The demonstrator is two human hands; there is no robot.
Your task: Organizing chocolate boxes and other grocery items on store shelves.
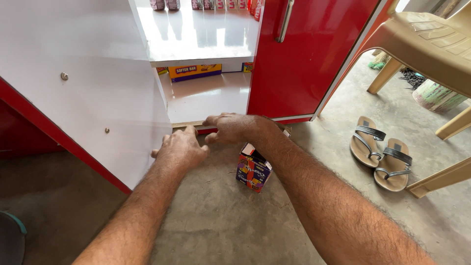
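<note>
Cabinet door (pixel 309 54), glossy red, with a silver handle (pixel 284 19); open left door (pixel 73 83), white inside with a red edge; shelves (pixel 201 34), glossy white; box on the lower shelf (pixel 195 71), yellow with a blue band; small carton (pixel 252 169) on the floor beside the hands, purple with red, white and multicoloured print; floor (pixel 221 221), dull grey-brown concrete; sandals (pixel 380 152), tan soles with dark grey straps; plastic chair (pixel 427 44), beige.

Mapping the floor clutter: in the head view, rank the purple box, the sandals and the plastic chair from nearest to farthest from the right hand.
From the right hand:
1. Purple box, on the floor just below it.
2. Sandals, farther right on the floor.
3. Plastic chair, upper right.
</note>
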